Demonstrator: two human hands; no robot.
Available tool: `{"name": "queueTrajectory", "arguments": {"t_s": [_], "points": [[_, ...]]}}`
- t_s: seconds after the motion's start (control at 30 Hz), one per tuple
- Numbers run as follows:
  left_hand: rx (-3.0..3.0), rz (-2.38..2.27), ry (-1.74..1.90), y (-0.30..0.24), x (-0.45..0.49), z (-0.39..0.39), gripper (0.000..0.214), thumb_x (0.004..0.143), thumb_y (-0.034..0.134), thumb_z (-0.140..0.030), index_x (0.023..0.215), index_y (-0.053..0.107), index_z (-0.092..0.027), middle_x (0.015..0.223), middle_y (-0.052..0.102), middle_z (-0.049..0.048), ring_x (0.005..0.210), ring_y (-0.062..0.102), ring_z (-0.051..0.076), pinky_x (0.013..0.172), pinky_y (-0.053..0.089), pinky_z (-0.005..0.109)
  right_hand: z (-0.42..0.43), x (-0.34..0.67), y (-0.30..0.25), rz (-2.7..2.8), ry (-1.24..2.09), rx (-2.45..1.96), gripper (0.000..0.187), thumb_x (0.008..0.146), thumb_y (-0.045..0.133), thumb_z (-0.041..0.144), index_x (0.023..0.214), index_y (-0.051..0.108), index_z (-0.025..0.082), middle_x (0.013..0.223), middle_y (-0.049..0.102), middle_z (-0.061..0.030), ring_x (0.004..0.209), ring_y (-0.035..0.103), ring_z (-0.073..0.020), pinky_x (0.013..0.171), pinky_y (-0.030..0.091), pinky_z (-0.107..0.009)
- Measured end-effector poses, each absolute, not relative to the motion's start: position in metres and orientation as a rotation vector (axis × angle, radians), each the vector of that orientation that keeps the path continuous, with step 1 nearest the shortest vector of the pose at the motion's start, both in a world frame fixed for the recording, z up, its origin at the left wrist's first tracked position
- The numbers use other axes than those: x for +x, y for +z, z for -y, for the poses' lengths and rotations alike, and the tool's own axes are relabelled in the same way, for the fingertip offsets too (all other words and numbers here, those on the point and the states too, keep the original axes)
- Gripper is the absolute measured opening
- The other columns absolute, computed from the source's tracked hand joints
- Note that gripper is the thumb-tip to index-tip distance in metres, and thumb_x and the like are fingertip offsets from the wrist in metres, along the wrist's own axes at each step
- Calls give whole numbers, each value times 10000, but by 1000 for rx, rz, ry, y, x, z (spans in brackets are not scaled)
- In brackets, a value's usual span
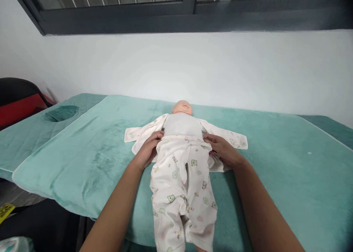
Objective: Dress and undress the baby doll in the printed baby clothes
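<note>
A baby doll (182, 108) lies on its back on a teal towel (91, 160), head away from me. It wears white printed trousers (182, 178) and an open white printed jacket (138, 133) spread out to both sides over a grey body (182, 125). My left hand (149, 149) grips the left side of the trouser waistband, fingers curled. At the right side of the waistband my right hand (222, 149) has its fingers closed on the cloth in the same way.
The towel covers a padded table (22, 134) with a face hole (61, 113) at the left. A white wall (193, 68) stands behind, under a dark window frame (193, 16). A black and red chair (16, 101) is at the far left.
</note>
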State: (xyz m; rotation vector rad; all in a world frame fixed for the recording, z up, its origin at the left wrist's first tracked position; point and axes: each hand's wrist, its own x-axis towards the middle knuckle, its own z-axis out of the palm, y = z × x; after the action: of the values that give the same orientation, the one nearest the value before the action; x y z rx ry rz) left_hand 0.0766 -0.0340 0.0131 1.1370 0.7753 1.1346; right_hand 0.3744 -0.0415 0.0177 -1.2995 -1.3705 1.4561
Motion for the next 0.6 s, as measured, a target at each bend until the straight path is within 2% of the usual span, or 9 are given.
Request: {"name": "queueTrajectory", "arguments": {"t_s": [0.1, 0.17, 0.37, 0.6], "points": [[1136, -780, 1133, 13, 77, 34, 68, 696, 567, -180, 759, 594, -180, 1108, 591, 41, 934, 533, 179, 779, 398, 250, 42, 380, 17, 1404, 1493, -1279, 555, 728, 753, 428, 1215, 591, 215, 970, 665, -40, 810, 607, -177, 651, 473, -268], [1136, -777, 1129, 13, 77, 34, 64, 696, 567, -179, 754, 594, -181, 1094, 592, 34, 925, 532, 173, 773, 398, 247, 44, 382, 20, 1427, 1513, -1248, 561, 713, 771, 379, 1211, 567, 219, 930, 669, -29, 810, 609, -179, 668, 469, -274], [1131, -763, 1123, 15, 77, 35, 34, 747, 600, -193, 760, 619, -169, 1140, 559, 36, 999, 519, 177, 817, 396, 237, 50, 379, 34, 1533, 1466, -1155, 285, 730, 766, 338, 867, 561, 195, 757, 556, 28, 689, 494, -117, 627, 373, -242], [1118, -768, 1138, 16, 77, 34, 82, 777, 647, -247, 752, 632, -170, 1147, 550, 33, 991, 510, 170, 810, 393, 229, 49, 383, 33, 1639, 1432, -1146, 279, 732, 761, 406, 825, 625, 181, 777, 514, 10, 711, 449, -134, 648, 346, -273]]}}
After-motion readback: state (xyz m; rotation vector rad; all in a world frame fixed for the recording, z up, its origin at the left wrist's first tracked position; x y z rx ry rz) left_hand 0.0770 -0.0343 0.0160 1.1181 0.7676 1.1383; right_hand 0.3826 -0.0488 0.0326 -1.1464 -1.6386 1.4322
